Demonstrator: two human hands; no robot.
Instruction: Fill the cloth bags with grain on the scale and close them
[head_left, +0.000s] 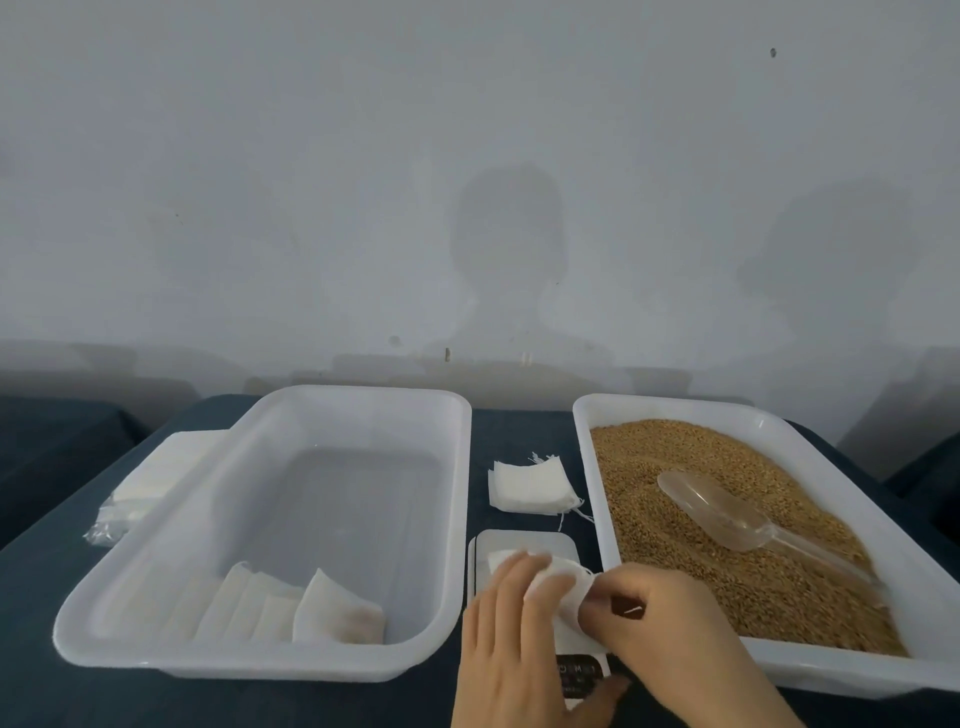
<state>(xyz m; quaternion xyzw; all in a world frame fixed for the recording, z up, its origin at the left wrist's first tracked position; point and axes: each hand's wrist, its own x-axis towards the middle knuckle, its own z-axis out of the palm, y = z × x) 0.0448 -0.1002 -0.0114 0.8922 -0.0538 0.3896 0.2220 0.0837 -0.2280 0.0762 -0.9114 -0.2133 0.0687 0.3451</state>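
A small white cloth bag sits on the white scale between the two tubs. My left hand lies over the bag's left side with straight fingers. My right hand pinches the bag's right edge between curled fingers. A stack of flat cloth bags lies behind the scale. The right tray holds brown grain with a clear plastic scoop lying on it. Filled bags lean in the near part of the left tub.
A packet of more white bags lies at the table's left edge, behind the left tub. The dark cloth-covered table meets a grey wall at the back. The scale's dark display shows between my hands.
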